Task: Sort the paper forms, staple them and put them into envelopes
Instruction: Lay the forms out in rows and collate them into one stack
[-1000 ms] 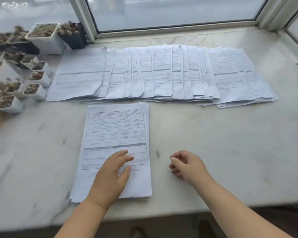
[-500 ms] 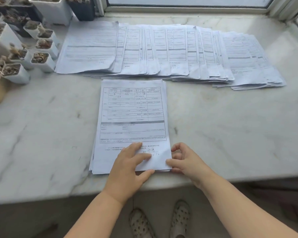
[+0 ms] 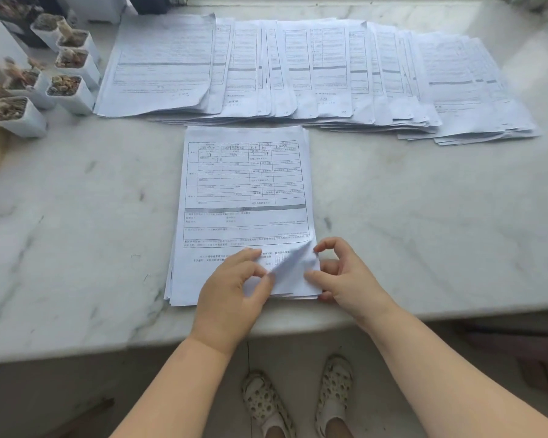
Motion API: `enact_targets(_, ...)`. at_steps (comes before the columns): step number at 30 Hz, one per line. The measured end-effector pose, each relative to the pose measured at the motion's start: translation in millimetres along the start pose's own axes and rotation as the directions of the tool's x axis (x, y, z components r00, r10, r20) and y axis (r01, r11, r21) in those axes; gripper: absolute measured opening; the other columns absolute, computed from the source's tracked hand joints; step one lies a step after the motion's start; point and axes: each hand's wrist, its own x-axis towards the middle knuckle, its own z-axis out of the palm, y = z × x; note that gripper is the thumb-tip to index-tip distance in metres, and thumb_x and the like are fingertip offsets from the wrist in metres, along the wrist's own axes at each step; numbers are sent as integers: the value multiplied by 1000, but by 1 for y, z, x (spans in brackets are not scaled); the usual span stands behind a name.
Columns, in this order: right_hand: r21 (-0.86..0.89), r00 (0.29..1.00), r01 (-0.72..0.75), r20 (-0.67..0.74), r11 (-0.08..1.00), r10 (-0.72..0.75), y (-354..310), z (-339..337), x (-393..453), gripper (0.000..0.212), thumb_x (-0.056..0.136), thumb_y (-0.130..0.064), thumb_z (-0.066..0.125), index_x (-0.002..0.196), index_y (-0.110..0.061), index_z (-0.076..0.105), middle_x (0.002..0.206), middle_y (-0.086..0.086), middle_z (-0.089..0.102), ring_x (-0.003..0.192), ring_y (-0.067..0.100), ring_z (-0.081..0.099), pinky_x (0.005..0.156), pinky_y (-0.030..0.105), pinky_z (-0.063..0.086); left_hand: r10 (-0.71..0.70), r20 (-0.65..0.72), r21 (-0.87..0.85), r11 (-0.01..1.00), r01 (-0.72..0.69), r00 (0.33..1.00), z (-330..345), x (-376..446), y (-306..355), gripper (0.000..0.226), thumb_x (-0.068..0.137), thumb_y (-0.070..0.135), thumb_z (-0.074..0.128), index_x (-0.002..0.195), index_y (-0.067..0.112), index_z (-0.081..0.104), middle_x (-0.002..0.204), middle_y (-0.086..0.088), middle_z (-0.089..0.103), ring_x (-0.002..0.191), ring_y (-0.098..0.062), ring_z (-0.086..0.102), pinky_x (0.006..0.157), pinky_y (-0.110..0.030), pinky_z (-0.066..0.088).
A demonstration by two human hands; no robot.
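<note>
- Peeling back the lower right corner of the top sheet, the person works at a stack of white printed paper forms (image 3: 244, 197) lying in the centre of the frame, near the front edge of a pale grey-veined marble counter (image 3: 424, 222).
- Thin office paper like this is light and floppy: a single sheet bends at a touch, as the curled corner shows, and sheets tend to cling together, so I judge a lifted corner the best place to separate one, with a pinch there before sliding it off.
- Creasing or tearing looks the main hazard; the stack itself should shift easily on smooth stone unless pressed down.
- The left hand (image 3: 234, 286) rests on the bottom of the stack, palm down, thumb and forefinger pinching the raised corner from its left side.
- The right hand (image 3: 345, 273) sits at the stack's lower right corner, forefinger and thumb curved toward each other above the edge, lower fingers touching the paper's side; whether it truly nips the sheet I cannot tell.
- Both forearms enter from the bottom of the frame, wrists over the counter's front edge.
- A wide fan of overlapping white forms (image 3: 298, 71) spans the upper part of the frame, just beyond the stack.
- Small white square plant pots (image 3: 73, 90) crowd the upper left.
- No stapler or envelope shows.
</note>
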Motion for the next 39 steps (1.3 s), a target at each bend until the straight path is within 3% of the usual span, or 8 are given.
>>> enact_targets(5, -84, 994, 11, -110, 996, -20, 0, 9, 5, 26, 88, -15, 68, 98, -26, 47, 55, -9, 55, 57, 12, 57, 54, 26, 48, 9, 9, 55, 998, -10, 1000, 1, -1, 1, 17, 75, 25, 80, 68, 23, 64, 117, 22, 56, 112, 8, 49, 90, 3, 26)
enact_targets(10, 12, 992, -36, 118, 999, 35, -5, -8, -1, 27, 92, 0, 58, 108, -22, 59, 70, -4, 63, 66, 9, 60, 61, 22, 52, -36, -16, -33, 999, 35, 999, -1, 3, 3, 26, 84, 31, 66, 63, 21, 54, 115, 19, 64, 113, -1, 55, 92, -13, 38)
enact_targets(14, -51, 1000, -30, -4, 998, 30, -5, 2, 5, 24, 90, -1, 59, 102, -22, 61, 62, 0, 50, 56, 7, 53, 52, 20, 48, -47, 27, -8, 999, 48, 999, -4, 3, 5, 24, 80, 27, 76, 65, 20, 59, 116, 20, 60, 113, 7, 50, 90, 0, 28)
enact_targets(20, -39, 995, -4, -97, 999, 0, -3, 10, 4, 28, 88, -6, 64, 105, -27, 54, 72, 9, 60, 59, 12, 57, 50, 20, 47, -45, 61, -29, 998, 47, 997, -6, 3, 1, 24, 79, 25, 77, 64, 18, 60, 117, 23, 59, 111, 19, 45, 90, 0, 28)
enact_targets(24, -26, 999, -38, 10, 999, 39, -5, 0, 0, 19, 90, -9, 64, 98, -25, 58, 83, 9, 60, 70, 13, 58, 57, 18, 49, -56, 34, -77, 995, 58, 998, -6, 6, 0, 29, 84, 27, 72, 62, 15, 57, 114, 16, 65, 111, 2, 55, 96, -15, 38)
enact_targets(31, -16, 969, -207, 134, 978, 207, -22, -8, 5, 20, 94, -27, 59, 106, -18, 73, 93, 2, 74, 77, 14, 66, 76, 26, 55, -70, 56, -93, 993, 75, 996, -8, 8, -1, 29, 85, 27, 71, 62, 16, 56, 112, 18, 65, 109, 1, 56, 92, -14, 38)
enact_targets(34, -17, 958, -190, 217, 982, 189, -26, -12, 5, 25, 94, -9, 58, 113, -19, 70, 107, 3, 74, 91, 15, 68, 85, 32, 55, -63, 55, -124, 990, 69, 997, -10, 9, 2, 27, 83, 36, 63, 63, 22, 52, 104, 18, 67, 99, 1, 59, 82, -15, 40)
enact_targets(39, -58, 981, -69, 177, 996, 78, -23, -8, 5, 36, 89, 10, 58, 105, -20, 69, 95, 3, 75, 82, 15, 70, 68, 26, 57, -86, 32, -149, 985, 90, 996, -13, 9, 8, 24, 91, 26, 64, 69, 25, 55, 92, 16, 68, 86, -3, 58, 70, -13, 39)
